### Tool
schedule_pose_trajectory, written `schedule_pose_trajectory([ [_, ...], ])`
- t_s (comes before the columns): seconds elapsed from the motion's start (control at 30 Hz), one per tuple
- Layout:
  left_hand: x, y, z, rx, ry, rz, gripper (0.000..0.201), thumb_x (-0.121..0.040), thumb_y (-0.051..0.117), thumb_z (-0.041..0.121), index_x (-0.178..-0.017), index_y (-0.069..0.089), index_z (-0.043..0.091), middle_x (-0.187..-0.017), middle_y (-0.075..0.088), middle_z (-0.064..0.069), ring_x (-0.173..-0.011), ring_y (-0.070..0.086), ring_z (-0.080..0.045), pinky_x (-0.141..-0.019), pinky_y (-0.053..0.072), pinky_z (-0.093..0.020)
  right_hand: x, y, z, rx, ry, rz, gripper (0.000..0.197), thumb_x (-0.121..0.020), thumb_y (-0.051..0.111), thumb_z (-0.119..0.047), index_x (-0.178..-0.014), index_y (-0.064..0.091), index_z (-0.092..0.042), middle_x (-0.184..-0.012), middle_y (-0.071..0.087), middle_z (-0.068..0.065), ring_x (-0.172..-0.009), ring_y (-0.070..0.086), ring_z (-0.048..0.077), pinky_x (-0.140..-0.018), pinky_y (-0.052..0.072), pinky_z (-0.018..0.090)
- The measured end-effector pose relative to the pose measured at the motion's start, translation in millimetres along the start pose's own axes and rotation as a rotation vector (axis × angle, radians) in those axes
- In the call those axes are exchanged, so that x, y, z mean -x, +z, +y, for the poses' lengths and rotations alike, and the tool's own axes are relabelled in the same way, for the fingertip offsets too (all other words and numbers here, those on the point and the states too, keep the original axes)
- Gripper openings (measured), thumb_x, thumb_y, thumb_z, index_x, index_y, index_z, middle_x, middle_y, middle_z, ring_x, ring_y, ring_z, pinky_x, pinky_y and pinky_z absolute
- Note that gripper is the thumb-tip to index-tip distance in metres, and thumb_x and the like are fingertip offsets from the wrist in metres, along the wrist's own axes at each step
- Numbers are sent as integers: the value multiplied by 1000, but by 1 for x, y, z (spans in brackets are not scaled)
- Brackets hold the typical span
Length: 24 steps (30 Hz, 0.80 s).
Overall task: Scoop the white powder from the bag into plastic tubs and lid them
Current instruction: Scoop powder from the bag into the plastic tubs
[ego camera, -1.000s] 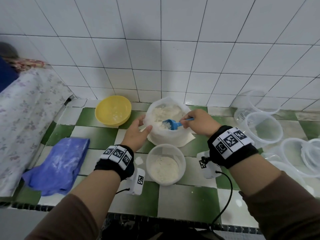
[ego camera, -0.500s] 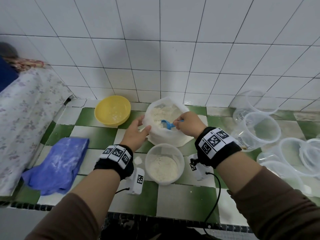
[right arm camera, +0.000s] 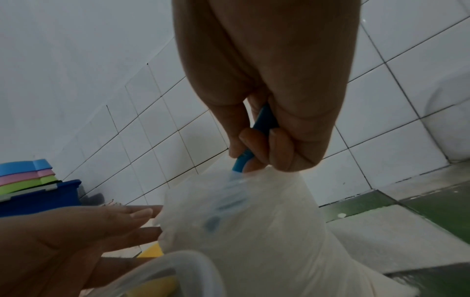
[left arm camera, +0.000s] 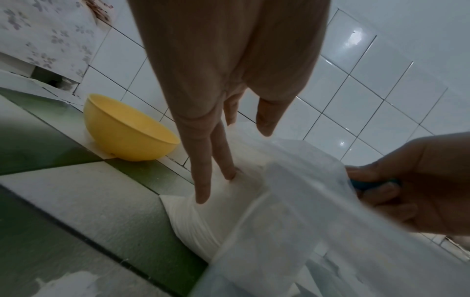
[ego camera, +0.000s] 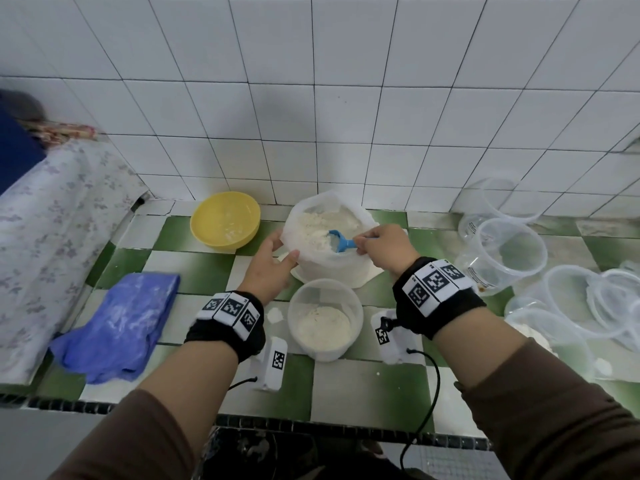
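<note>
You are now digging the small blue plastic scoop [ego camera: 338, 241] down into the white powder [ego camera: 320, 226] inside the thin translucent plastic bag [ego camera: 313, 263] — a second ago that scoop was riding loaded above the bag's mouth, and half a second ago it was already tipping back in. I judge you are reloading for another transfer, not finishing one.

Your right hand [ego camera: 387, 249] is curling its fingers round the scoop's handle, and the right wrist view is showing that pinch plainly. Your left hand [ego camera: 268, 268] is lying with straight fingers against the bag's left side, steadying it without gripping; the left wrist view is showing two fingertips pressing the plastic.

The round clear plastic tub [ego camera: 325, 318] is sitting just in front of the bag, between your wrists, only partly filled and not yet lidded — so several scoops are probably still to come.

For room: the bag's soft rim is leaning close to the tub's far edge, so you are needing to lift clear of both. The yellow plastic bowl [ego camera: 225, 220] is standing near on the left, the pile of empty clear tubs [ego camera: 507, 249] well off to the right, the crumpled blue cloth [ego camera: 117, 318] nearer the tiled counter's [ego camera: 367, 389] front edge. The short path straight back towards you is looking open.
</note>
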<state>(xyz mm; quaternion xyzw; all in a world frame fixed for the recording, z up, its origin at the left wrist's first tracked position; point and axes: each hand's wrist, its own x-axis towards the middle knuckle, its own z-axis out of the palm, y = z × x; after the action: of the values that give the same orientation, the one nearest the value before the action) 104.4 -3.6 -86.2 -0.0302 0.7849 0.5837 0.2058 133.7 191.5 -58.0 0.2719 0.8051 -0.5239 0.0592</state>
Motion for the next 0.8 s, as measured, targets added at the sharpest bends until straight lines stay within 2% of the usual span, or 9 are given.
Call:
schedule_pose_trajectory([
  [0.07, 3, 1, 0, -4, -4, -2, 57, -96, 56, 20, -146, 30, 26, -146, 40, 6, -122, 51, -23, -90, 52, -47, 6, -5, 0, -50, 0, 15, 15, -91, 55, -10, -91, 67, -1, -68, 58, 1, -52, 42, 6, -45, 35, 12],
  [0.2, 8, 3, 0, -19, 12, -18, 63, -96, 56, 22, -150, 25, 25, -148, 38, 5, -125, 45, -19, -89, 52, -42, 17, -16, -3, -132, -11, 25, 13, -92, 55, -11, -87, 65, -5, -67, 59, 1, -55, 43, 7, -53, 35, 18],
  [0.27, 12, 2, -1, -46, 28, -23, 65, -95, 57, 23, -151, 24, 26, -149, 38, 5, -126, 43, -18, -98, 47, -45, 22, -22, -4, -168, -9, 29, 15, -92, 56, -11, -79, 63, -8, -68, 60, 3, -51, 40, 9, -51, 33, 19],
  [0.37, 17, 2, -3, -81, 36, -37, 69, -94, 58, 27, -152, 20, 27, -152, 34, 4, -135, 38, -21, -108, 39, -50, 30, -32, -6, -244, 13, 14, 11, -90, 57, -10, -87, 65, -4, -69, 62, 6, -50, 37, 11, -46, 32, 20],
  [0.53, 23, 3, -5, -96, 10, -47, 69, -96, 55, 29, -153, 17, 29, -154, 29, 5, -138, 34, -23, -103, 44, -50, 45, -50, -7, -321, 26, -25, 17, -90, 58, -7, -102, 64, 3, -71, 62, 9, -50, 37, 9, -39, 32, 15],
  [0.6, 24, 3, -6, -102, 17, -50, 69, -95, 56, 31, -153, 17, 28, -155, 29, 5, -139, 32, -22, -103, 43, -50, 50, -56, -4, -342, 27, -52, 20, -89, 58, -6, -105, 62, 6, -72, 63, 11, -49, 37, 10, -40, 32, 17],
  [0.7, 25, 3, -8, -118, 33, -49, 68, -96, 55, 32, -153, 18, 28, -155, 29, 5, -140, 31, -20, -108, 38, -50, 56, -63, 4, -333, 26, -91, 20, -89, 59, -6, -103, 63, 8, -75, 64, 14, -50, 36, 11, -46, 29, 21],
  [0.8, 26, 2, -10, -116, 34, -50, 65, -97, 52, 29, -153, 19, 26, -155, 29, 4, -140, 31, -20, -110, 36, -50, 61, -64, 13, -298, 48, -153, 13, -89, 60, -6, -95, 66, 4, -76, 65, 15, -49, 36, 10, -45, 29, 20],
])
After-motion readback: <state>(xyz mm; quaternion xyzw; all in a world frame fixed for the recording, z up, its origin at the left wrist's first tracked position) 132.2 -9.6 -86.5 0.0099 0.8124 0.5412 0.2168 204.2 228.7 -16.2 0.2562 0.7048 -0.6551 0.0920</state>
